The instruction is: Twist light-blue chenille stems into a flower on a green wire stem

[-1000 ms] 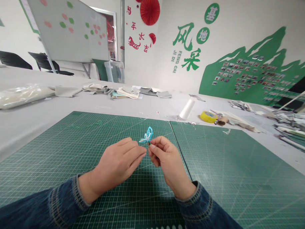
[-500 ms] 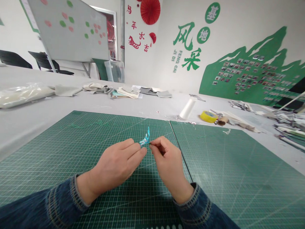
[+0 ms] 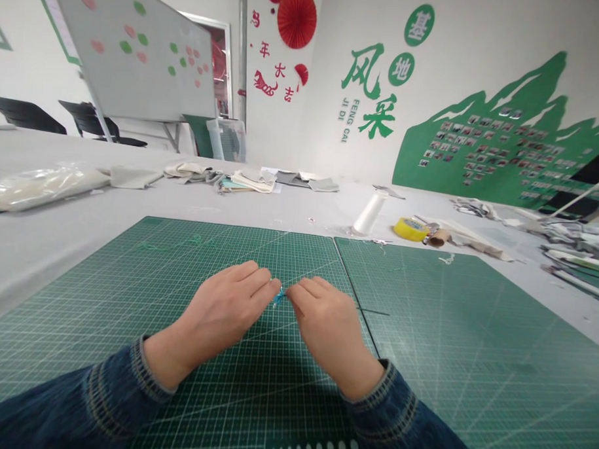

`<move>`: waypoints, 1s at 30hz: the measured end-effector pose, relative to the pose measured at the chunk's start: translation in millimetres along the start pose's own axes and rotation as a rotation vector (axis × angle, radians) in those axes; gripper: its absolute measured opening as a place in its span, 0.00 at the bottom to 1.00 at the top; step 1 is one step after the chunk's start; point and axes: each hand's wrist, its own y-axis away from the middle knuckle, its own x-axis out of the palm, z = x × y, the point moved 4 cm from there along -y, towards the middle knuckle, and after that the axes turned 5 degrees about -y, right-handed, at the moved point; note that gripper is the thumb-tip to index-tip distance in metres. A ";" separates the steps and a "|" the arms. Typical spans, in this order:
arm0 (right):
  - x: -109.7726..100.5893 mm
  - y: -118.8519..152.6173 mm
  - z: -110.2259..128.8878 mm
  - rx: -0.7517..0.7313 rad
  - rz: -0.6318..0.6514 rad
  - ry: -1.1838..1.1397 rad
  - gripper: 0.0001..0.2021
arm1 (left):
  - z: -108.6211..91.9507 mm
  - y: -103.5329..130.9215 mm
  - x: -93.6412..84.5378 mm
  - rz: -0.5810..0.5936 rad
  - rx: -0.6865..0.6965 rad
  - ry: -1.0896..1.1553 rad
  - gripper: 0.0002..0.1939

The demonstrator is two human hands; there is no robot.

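A small blue-and-white piece sits between my hands, above the green cutting mat. My left hand is closed, its fingertips pinched on the left side of the piece. On the other side my right hand is also closed, thumb and fingers pressed together close against the piece. A thin dark strand sticks out to the right beyond my right hand. What lies inside the right fingertips is too small to make out.
Across the grey table stand a white thread cone, a yellow tape roll and a cardboard tube. Cloth pieces lie at the back, a plastic-wrapped bundle at the left. Green thread scraps lie on the mat.
The blue-and-white piece has turned and moved slightly down and left, mostly covered by my fingers now. My right fingers have drawn closer together, and the dark strand has appeared to the right.
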 end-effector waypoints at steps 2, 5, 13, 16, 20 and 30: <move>1.2 -0.2 -0.4 -0.036 0.046 -0.015 0.11 | 5.9 0.7 3.8 0.044 -0.024 0.088 0.10; 2.9 -0.3 -3.6 -0.066 0.100 -0.077 0.09 | 16.5 2.2 11.5 0.117 -0.074 0.287 0.10; -5.9 -4.6 -7.8 0.002 0.119 -0.609 0.08 | 49.2 5.7 22.9 0.114 -0.383 0.729 0.06; -10.7 -7.4 -8.4 0.117 0.071 -0.853 0.08 | 52.5 7.4 27.0 0.141 -0.508 0.884 0.06; -9.5 -8.4 -12.5 0.308 0.003 -1.105 0.06 | 45.1 10.3 36.0 0.229 -0.689 1.110 0.07; 12.5 -1.7 -27.3 0.739 -0.157 -1.383 0.05 | 7.8 8.6 47.5 0.347 -0.794 1.320 0.09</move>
